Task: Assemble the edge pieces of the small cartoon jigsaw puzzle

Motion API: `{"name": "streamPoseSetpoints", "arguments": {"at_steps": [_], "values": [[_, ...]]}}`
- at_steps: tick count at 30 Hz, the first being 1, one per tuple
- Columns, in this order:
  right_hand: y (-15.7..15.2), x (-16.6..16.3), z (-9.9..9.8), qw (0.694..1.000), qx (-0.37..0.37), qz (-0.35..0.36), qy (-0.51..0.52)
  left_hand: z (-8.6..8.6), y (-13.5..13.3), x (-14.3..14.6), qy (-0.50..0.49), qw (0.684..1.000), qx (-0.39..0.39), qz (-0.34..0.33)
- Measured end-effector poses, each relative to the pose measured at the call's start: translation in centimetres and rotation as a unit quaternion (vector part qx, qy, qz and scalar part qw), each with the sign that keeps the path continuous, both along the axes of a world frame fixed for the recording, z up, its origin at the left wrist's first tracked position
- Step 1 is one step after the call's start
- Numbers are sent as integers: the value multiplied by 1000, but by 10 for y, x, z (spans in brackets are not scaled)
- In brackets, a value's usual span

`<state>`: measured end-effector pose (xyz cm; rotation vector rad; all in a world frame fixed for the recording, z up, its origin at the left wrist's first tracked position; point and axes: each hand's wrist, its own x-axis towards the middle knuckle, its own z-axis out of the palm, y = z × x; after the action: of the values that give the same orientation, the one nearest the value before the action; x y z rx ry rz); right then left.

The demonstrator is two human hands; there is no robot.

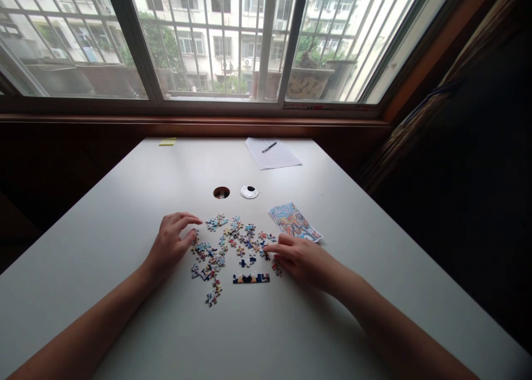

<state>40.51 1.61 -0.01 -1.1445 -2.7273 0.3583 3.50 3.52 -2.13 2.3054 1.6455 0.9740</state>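
Observation:
Many loose jigsaw puzzle pieces (203, 249) lie scattered over the middle of the white table. My left hand (172, 237) rests at their left edge, thumb and fingers apart, holding nothing. On the other side, my right hand (297, 255) reaches in with its index finger stretched out; the fingertip is at a dark blue puzzle piece (265, 255). The thumb of that hand is mostly hidden. Nearest me lies a joined strip of puzzle pieces (251, 278), dark with yellowish parts. A small joined bit of dark pieces (247, 262) sits just above the strip.
A colourful picture sheet (294, 221) lies beyond my right hand. Farther back are a round cable hole (221, 193), its loose cover (249, 191), papers (272, 155) with a pen (269, 147), and a yellow note (167, 142). The white table (124, 203) ends below a barred window.

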Motion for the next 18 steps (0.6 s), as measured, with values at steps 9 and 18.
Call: {"name": "streamPoseSetpoints", "arguments": {"at_steps": [9,18], "values": [[3,4,0,999,46,-16,16,-7,5,-5,-18,997,-53,43],[10,10,-8,994,93,-46,33,2,19,-34,-61,987,-148,-14]]}}
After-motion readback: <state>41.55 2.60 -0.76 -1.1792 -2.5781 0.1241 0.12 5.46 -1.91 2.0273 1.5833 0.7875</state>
